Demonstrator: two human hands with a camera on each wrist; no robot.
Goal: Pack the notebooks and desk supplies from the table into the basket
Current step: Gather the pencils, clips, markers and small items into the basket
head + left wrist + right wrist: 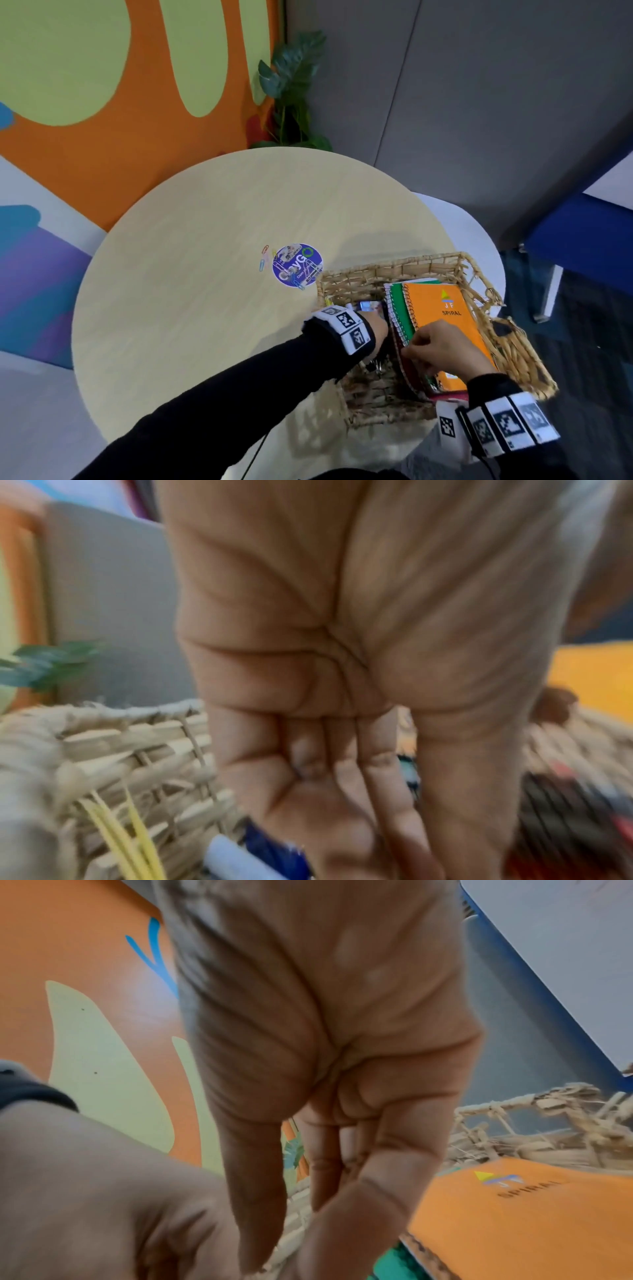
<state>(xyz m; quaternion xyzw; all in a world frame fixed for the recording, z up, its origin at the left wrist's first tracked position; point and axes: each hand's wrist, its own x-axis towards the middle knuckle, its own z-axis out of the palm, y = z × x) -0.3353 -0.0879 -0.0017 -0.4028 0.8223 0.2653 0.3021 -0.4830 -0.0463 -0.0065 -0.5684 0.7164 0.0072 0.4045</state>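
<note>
The basket (394, 270) is rough woven straw, frayed at its rim. Inside it, the orange notebook (445, 318) has a smooth matt card cover and a wire spiral. Beneath the basket, the table (191, 274) is pale, smooth, matt wood-look laminate. Left of the basket lie a glossy round sticker (297, 265) and coloured coated paper clips (263, 257).

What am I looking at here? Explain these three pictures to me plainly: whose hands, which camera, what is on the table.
No machine: a person packs desk supplies with bare hands. The big picture comes from a camera on the head; the two blurry close-ups come from cameras strapped to each wrist, looking along the palm. On the round table stands a wicker basket already holding spiral notebooks, an orange notebook on top. The right hand grips the notebooks' near edge; the left hand reaches into the basket beside them, fingers straight. Some coloured paper clips and a round sticker remain on the table.
</note>
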